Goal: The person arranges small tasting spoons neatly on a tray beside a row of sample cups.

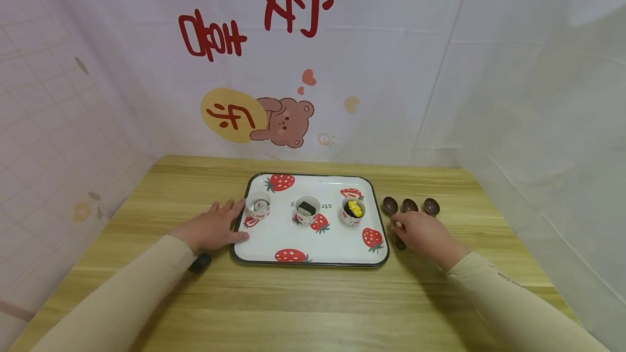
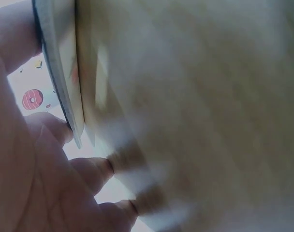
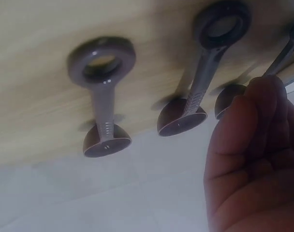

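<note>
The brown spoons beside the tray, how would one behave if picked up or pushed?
The brown spoons look like moulded plastic, so probably stiff and light. Each has a rounded bowl and a ring-ended handle, so one may rock or skid on the smooth wooden table if nudged by the right hand.

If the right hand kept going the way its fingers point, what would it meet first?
Most likely the leftmost brown spoon, beside the tray. The right hand already lies over the spoon handles with its fingertips at that spoon; whether they touch it yet is unclear.

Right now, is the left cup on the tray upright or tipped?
Upright: the left cup stands on the tray with its rim facing up; contents unclear.
</note>
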Demonstrator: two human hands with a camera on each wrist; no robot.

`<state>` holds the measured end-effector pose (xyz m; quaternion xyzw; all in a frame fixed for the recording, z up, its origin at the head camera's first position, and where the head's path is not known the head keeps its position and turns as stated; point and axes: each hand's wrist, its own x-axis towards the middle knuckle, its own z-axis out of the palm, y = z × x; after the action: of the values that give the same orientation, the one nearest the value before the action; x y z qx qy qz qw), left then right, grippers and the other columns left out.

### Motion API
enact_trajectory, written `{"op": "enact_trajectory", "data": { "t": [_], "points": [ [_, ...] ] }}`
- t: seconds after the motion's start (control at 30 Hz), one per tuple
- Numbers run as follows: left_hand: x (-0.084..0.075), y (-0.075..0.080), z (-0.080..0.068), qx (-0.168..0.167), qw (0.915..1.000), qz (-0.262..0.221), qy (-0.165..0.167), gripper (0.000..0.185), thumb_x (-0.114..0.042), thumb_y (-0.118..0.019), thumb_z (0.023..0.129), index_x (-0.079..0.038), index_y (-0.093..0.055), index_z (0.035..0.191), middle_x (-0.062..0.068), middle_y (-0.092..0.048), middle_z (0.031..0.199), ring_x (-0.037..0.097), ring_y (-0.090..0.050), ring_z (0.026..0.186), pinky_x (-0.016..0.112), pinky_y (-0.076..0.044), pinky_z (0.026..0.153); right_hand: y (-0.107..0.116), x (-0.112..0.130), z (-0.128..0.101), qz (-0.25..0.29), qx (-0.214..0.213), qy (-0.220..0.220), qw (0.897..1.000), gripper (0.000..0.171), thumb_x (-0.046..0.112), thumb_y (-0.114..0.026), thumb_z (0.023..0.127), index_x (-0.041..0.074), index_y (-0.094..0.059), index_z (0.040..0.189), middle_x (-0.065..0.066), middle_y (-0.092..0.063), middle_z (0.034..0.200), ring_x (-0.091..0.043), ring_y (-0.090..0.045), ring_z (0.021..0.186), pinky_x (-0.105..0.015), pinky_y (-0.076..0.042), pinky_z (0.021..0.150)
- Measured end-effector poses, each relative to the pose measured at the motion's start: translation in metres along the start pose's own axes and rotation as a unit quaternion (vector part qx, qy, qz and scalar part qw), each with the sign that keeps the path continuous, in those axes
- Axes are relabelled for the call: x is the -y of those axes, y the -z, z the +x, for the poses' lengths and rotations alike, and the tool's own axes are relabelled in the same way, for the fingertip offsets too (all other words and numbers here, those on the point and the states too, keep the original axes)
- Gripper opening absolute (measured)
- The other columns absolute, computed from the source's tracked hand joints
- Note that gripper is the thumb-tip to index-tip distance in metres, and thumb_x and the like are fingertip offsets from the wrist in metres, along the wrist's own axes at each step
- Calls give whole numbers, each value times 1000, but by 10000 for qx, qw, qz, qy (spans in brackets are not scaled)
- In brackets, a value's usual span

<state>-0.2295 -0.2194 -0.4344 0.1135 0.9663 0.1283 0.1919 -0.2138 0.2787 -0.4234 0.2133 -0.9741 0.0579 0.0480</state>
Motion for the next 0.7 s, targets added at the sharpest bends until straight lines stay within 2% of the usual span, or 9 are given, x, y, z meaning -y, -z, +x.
{"op": "enact_trajectory", "data": {
  "t": [0.33,0.7],
  "points": [
    [0,0,1,61,9999,47,90,107,-71,-64,92,-12,-19,170,31,-20,172,66,-13,153,79,-24,118,-3,-1,0,-178,482,-311,9982,19,23,-77,95,16,-63,85,6,-56,66,-11,-49,58,-33,-43,55],
    [-4,2,-3,53,9999,57,65,105,-69,-65,93,-11,-20,169,31,-21,171,66,-14,153,79,-26,117,-5,-1,-3,-157,546,-354,9978,18,25,-80,93,16,-65,86,7,-57,65,-12,-52,60,-37,-48,58]
  ]
}}
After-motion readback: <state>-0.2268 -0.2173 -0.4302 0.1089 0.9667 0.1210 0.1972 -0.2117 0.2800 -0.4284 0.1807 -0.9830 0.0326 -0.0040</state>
